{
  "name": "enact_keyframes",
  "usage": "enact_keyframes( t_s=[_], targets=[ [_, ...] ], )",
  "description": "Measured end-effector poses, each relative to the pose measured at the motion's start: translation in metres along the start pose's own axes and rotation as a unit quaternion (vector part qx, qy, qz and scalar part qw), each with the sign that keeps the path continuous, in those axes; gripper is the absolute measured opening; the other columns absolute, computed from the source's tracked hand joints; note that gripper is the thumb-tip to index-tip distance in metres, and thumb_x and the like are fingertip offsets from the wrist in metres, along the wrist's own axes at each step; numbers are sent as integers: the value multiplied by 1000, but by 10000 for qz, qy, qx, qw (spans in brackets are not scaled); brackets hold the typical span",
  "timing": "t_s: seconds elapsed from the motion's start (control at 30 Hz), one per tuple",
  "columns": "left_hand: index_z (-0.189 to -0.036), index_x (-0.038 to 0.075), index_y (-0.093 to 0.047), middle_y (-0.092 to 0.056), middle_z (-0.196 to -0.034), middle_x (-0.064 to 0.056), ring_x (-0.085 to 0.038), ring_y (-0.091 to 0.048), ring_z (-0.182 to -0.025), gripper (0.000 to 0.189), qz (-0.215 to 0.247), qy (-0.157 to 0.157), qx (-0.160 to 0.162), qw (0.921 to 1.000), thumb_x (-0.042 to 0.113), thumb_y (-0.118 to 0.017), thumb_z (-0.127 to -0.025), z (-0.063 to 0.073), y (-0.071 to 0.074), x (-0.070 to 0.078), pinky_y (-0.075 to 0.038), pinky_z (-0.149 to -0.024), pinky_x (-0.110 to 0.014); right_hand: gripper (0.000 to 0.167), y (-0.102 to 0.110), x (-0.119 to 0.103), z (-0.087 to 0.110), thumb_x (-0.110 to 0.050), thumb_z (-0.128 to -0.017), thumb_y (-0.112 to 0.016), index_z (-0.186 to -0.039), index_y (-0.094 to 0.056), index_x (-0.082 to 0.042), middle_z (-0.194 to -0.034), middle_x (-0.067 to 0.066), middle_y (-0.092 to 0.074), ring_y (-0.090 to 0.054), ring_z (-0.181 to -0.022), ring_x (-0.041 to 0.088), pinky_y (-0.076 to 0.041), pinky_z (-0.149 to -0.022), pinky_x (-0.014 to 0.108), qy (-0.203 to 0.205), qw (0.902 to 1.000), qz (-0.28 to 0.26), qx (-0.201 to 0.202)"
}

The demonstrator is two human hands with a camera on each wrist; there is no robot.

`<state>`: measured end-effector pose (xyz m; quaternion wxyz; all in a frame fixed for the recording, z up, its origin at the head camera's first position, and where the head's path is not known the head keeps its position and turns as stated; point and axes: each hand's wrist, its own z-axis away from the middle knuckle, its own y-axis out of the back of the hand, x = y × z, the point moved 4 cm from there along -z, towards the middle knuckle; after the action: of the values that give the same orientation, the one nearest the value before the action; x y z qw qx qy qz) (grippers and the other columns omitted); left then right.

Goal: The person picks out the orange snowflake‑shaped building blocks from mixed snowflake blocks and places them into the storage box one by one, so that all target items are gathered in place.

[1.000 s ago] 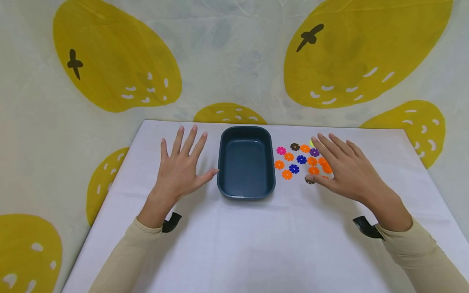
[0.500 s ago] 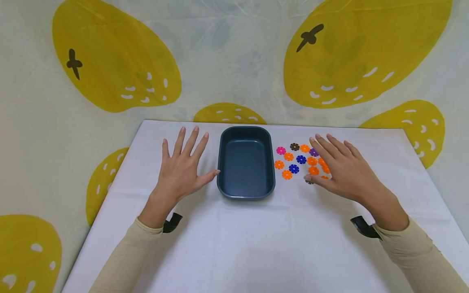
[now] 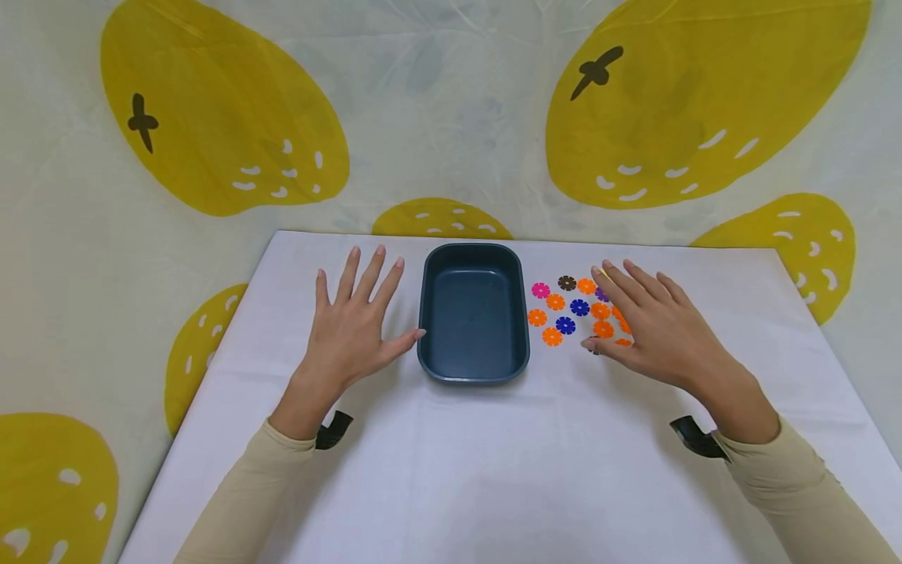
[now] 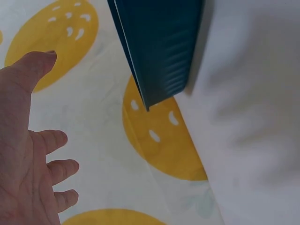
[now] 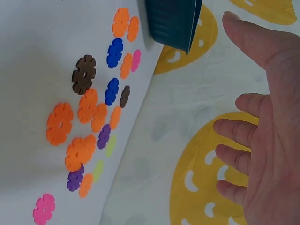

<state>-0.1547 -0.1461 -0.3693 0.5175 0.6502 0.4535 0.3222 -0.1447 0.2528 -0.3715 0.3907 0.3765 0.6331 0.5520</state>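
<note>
On table (image 3: pixel 451 470) | L grip (image 3: pixel 350 329) spread, thumb nr bin (image 3: pixel 474 312) | R grip (image 3: pixel 651 329) spread over discs (image 3: pixel 564 309)

Right hand (image 5: pixel 269 136) spread flat along the right edge, fingers straight, holding nothing, hovering clear of the pieces. Scattered flower-shaped discs on white tablecloth (image 5: pixel 28 61): mostly orange, plus a brown disc (image 5: pixel 84 74), two blue, purple, a pink disc (image 5: pixel 43 209). Dark teal tray (image 5: pixel 172 18) corner up top.
</note>
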Motion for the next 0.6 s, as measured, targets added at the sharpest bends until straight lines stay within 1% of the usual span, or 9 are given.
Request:
enact_keyframes(
  t_s=[0.47, 0.6],
  targets=[
    [-163, 24, -25, -14, -170, -8, -37, -9, -156, 101, -41, -44, -30, 10000, 78, -55, -83, -1, -3, 4, -16, -113, -77, 99, -3, -2, -2, -62, -84, -70, -163, -25, -21, -165, 10, -29, -24, -152, 37, -21, -118, 65, 75, 9999, -17, 75],
    [-163, 24, -25, -15, -170, -8, -37, -9, -156, 101, -8, -55, -34, 10000, 78, -55, -83, -2, -5, 4, -16, -114, -76, 99, -5, -2, -2, -63, -84, -69, -163, -25, -21, -165, 10, -30, -24, -152, 37, -22, -118, 65, 74, 10000, -11, 65]
  ],
)
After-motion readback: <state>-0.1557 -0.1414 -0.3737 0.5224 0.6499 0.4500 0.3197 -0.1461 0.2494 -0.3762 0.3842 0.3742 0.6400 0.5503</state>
